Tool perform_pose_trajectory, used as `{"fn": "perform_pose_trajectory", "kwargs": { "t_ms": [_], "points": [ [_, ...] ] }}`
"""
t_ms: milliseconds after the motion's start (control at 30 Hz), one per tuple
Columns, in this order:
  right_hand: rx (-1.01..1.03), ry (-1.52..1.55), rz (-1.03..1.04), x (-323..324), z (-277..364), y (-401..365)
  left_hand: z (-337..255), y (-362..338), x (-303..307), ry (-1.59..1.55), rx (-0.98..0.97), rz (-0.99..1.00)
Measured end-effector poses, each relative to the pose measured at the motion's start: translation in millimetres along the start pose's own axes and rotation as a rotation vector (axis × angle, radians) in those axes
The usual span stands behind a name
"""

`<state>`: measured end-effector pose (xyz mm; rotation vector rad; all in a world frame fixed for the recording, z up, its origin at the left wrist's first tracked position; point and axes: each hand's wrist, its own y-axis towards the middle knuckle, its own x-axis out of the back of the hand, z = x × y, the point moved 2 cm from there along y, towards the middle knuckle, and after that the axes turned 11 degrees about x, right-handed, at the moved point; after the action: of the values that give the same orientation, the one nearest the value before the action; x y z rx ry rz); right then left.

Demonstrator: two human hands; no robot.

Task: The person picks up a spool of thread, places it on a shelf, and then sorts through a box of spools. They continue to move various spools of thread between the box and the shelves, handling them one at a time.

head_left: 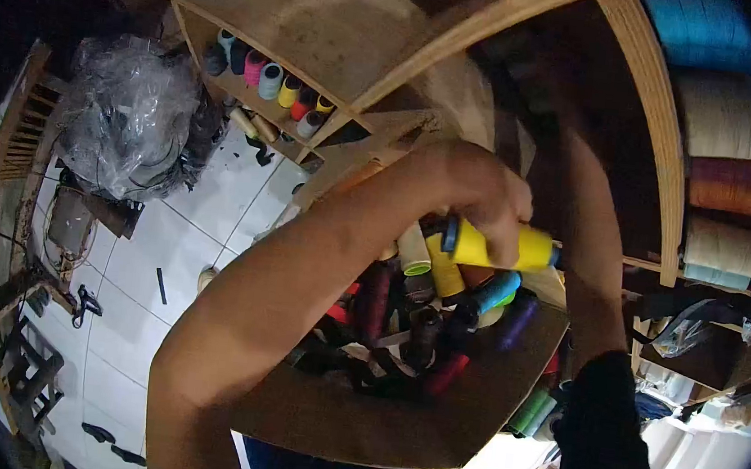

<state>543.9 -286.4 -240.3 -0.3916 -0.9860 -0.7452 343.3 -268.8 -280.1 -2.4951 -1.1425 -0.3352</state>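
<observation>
- Shelf unit [662, 126]: biggest thing here, wood, far side and right. Large thread spools [735, 120] stacked in its right bay.
- Floor [127, 283]: white tile, left.
- Cardboard box [393, 431]: right in front of me, near flap folded out, loaded with mixed spools.
- My right forearm [594, 237]: reaches up from the right into a dark bay. The right grip at its end is lost in dark and blur; can't tell if it's closed or has hold of anything.
- My left grip [497, 212]: closed over the middle of the yellow spool [476, 245], fingers wrapped from above, both ends sticking out.
- Yellow spool: at the box's far side, above the pile, lying roughly level. Can't tell if its underside touches the second yellow spool [446, 276] below.
- Blue spool [498, 290]: in the pile, just nearer me.
- Step in hand, my read: handling one spool between box and shelf. Next move calls for a firm mid-barrel hold and clearance past my right forearm.
</observation>
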Motion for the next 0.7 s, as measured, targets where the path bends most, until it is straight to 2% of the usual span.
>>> {"fn": "perform_pose_trajectory", "kwargs": {
  "t_ms": [33, 67, 167, 200, 233, 267, 300, 367, 467, 500, 533, 567, 600, 633, 667, 700],
  "points": [
    [0.012, 0.012, -0.103, 0.2, 0.5, -8.5, -2.1, -4.2, 7.9, -0.101, -0.042, -0.143],
    [0.017, 0.228, -0.077, 1.0, -0.1, -20.8, -4.5, -11.3, 14.3, -0.206, -0.081, -0.284],
    [0.005, 0.868, -0.009, 36.2, -17.3, -83.7, -4.7, -12.6, 27.6, -0.626, -0.314, -0.338],
    [0.003, 1.083, 0.011, 47.4, -19.5, -104.4, -7.9, -12.8, 28.7, -0.753, -0.338, -0.409],
    [0.001, 1.301, 0.034, 52.4, -19.1, -122.8, -7.2, -13.0, 34.0, -0.666, -0.305, -0.605],
    [0.208, 0.988, 0.129, 53.4, 1.7, -136.4, -4.4, -12.0, 34.9, -0.557, -0.283, -0.646],
    [0.374, 0.595, 0.129, 58.0, 12.0, -139.4, -1.8, -10.2, 33.1, -0.448, -0.262, -0.683],
    [0.252, 0.247, 0.076, 60.1, 22.5, -133.7, -2.2, -3.7, 26.2, -0.468, -0.252, -0.845],
    [-0.228, 0.272, 0.065, 65.4, 15.0, -125.4, 0.2, 2.2, 21.2, -0.46, -0.301, -1.117],
    [-0.162, 0.273, 0.039, 66.5, 15.6, -116.9, -3.0, -4.2, 24.1, -0.444, -0.328, -1.215],
    [-0.098, 0.274, 0.018, 66.4, 14.2, -107.0, -9.4, -10.5, 22.0, -0.309, -0.252, -1.476],
    [-0.039, 0.274, 0.0, 64.4, 10.9, -99.2, -15.5, -13.7, 21.2, -0.084, -0.21, -1.552],
    [0.26, 0.25, -0.174, 58.8, 1.9, -95.7, -25.6, -21.9, 22.6, 0.144, -0.164, -1.613],
    [0.357, 0.166, -0.237, 53.2, -3.6, -84.9, -33.4, -26.5, 21.5, 0.377, -0.117, -1.663],
    [0.402, 0.076, -0.265, 43.8, -9.3, -70.4, -42.0, -26.2, 15.8, 0.26, -0.141, -1.505],
    [0.43, -0.026, -0.292, 34.3, -14.9, -54.4, -54.2, -29.0, 17.5, 0.085, 0.088, -0.909]
  ]
}}
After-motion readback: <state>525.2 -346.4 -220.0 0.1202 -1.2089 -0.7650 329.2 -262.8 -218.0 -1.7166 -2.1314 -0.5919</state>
